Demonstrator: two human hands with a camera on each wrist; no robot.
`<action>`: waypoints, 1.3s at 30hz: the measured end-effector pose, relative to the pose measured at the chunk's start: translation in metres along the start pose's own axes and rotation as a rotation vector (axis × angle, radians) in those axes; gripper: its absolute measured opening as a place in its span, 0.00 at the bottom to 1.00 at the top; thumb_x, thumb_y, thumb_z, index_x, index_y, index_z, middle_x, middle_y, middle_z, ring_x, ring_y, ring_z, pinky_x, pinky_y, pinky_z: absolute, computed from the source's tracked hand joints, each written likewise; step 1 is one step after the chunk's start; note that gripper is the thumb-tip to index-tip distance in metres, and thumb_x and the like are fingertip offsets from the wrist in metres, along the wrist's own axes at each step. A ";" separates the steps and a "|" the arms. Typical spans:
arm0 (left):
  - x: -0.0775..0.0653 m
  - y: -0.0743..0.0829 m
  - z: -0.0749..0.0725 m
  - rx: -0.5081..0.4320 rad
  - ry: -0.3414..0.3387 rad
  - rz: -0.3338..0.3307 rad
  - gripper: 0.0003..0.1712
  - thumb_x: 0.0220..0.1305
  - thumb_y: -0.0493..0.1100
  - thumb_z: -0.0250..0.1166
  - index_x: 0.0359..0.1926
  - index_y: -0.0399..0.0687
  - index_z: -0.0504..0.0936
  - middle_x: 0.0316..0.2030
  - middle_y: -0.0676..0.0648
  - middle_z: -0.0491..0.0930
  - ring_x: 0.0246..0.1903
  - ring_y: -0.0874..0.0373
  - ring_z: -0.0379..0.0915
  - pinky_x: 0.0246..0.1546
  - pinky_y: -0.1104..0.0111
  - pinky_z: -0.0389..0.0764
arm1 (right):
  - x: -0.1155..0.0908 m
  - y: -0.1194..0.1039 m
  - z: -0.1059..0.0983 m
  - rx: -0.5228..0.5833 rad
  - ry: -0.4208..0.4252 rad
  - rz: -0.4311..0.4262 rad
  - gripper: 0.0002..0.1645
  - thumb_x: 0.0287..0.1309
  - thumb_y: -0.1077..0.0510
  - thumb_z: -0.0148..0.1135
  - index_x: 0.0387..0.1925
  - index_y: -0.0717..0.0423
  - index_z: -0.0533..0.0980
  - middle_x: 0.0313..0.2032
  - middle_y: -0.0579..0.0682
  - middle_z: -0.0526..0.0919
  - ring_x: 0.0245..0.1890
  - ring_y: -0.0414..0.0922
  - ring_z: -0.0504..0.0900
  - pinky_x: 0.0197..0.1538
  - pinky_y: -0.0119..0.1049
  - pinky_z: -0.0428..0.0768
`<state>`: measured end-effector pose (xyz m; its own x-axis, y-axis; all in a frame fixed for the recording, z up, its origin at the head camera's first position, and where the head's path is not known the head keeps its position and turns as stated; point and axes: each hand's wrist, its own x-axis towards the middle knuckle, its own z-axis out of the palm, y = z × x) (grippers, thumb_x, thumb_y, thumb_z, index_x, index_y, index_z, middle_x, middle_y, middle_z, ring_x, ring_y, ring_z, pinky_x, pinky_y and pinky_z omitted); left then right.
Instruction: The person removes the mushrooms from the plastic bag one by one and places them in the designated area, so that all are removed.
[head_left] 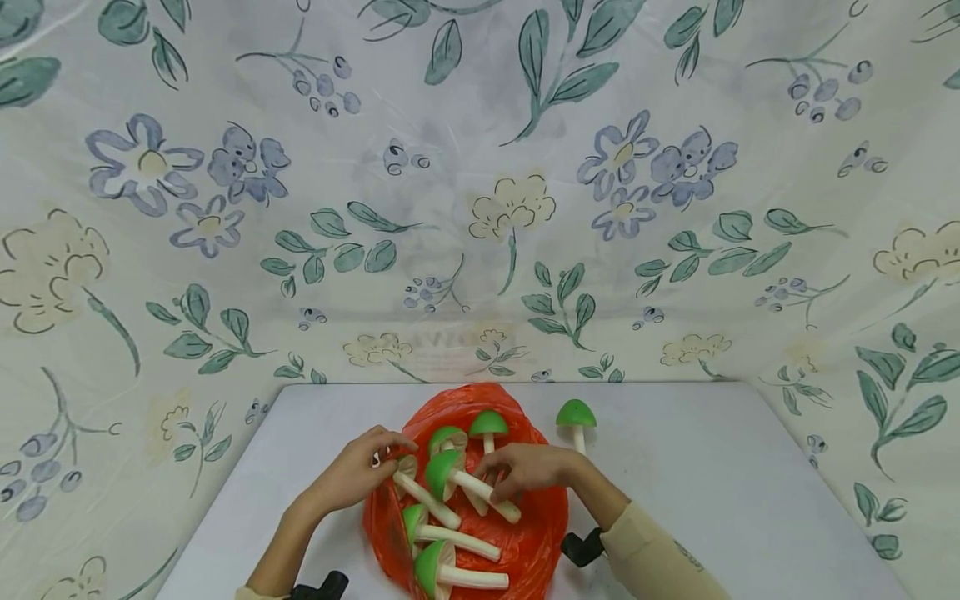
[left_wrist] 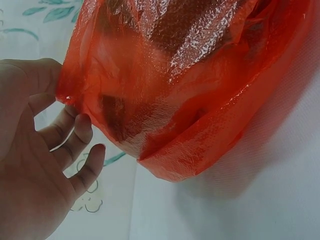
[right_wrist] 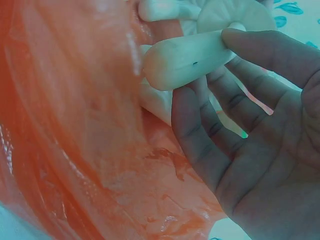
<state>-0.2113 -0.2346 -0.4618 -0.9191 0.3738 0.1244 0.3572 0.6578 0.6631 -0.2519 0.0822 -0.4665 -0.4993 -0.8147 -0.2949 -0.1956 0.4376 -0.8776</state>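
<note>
A red plastic bag [head_left: 542, 533] lies spread wide at the front middle of the table, with several green-capped toy mushrooms in it. My left hand [head_left: 356, 473] is at the bag's left rim. In the left wrist view, thumb and fingertips pinch the rim of the bag [left_wrist: 165, 130], the little finger loose below. From the right, my right hand [head_left: 528, 465] reaches over the bag. It pinches the pale stem of one mushroom [head_left: 442, 475] between thumb and fingers, the cap pointing left. The stem's rounded end [right_wrist: 182, 62] shows close up in the right wrist view.
One more green-capped mushroom [head_left: 576, 417] lies on the white table [head_left: 697, 483] outside the bag, just beyond my right forearm. A cloth with a leaf and flower print [head_left: 480, 275] hangs behind the table and along its sides.
</note>
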 end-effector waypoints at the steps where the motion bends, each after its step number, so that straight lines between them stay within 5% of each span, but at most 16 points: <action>1: 0.000 0.000 0.000 0.000 -0.003 0.001 0.18 0.63 0.31 0.59 0.50 0.48 0.85 0.38 0.52 0.76 0.35 0.57 0.66 0.33 0.68 0.72 | -0.001 0.000 0.000 -0.006 0.008 0.000 0.19 0.60 0.60 0.64 0.54 0.52 0.80 0.40 0.46 0.82 0.37 0.40 0.79 0.41 0.38 0.83; 11: 0.001 -0.001 0.001 -0.007 -0.016 -0.002 0.17 0.63 0.31 0.60 0.51 0.47 0.85 0.39 0.50 0.76 0.35 0.57 0.66 0.33 0.68 0.72 | -0.013 0.001 -0.002 0.006 0.107 0.014 0.18 0.60 0.59 0.66 0.52 0.45 0.82 0.40 0.46 0.83 0.39 0.43 0.81 0.43 0.43 0.83; 20: 0.002 -0.001 0.001 -0.010 -0.017 -0.001 0.17 0.63 0.31 0.61 0.51 0.47 0.85 0.39 0.48 0.77 0.35 0.57 0.66 0.32 0.68 0.72 | -0.023 0.006 -0.008 0.054 0.136 -0.009 0.21 0.60 0.59 0.64 0.55 0.52 0.80 0.46 0.45 0.82 0.42 0.44 0.81 0.42 0.42 0.84; 39: 0.002 0.001 0.002 -0.016 0.003 -0.010 0.18 0.63 0.31 0.61 0.51 0.48 0.85 0.37 0.51 0.75 0.35 0.57 0.66 0.32 0.68 0.72 | -0.049 0.018 -0.019 0.160 0.259 -0.038 0.25 0.59 0.57 0.64 0.58 0.59 0.78 0.43 0.53 0.81 0.40 0.48 0.82 0.39 0.43 0.85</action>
<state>-0.2128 -0.2318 -0.4624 -0.9231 0.3654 0.1197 0.3454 0.6511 0.6759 -0.2471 0.1368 -0.4605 -0.6968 -0.6960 -0.1730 -0.0927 0.3267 -0.9406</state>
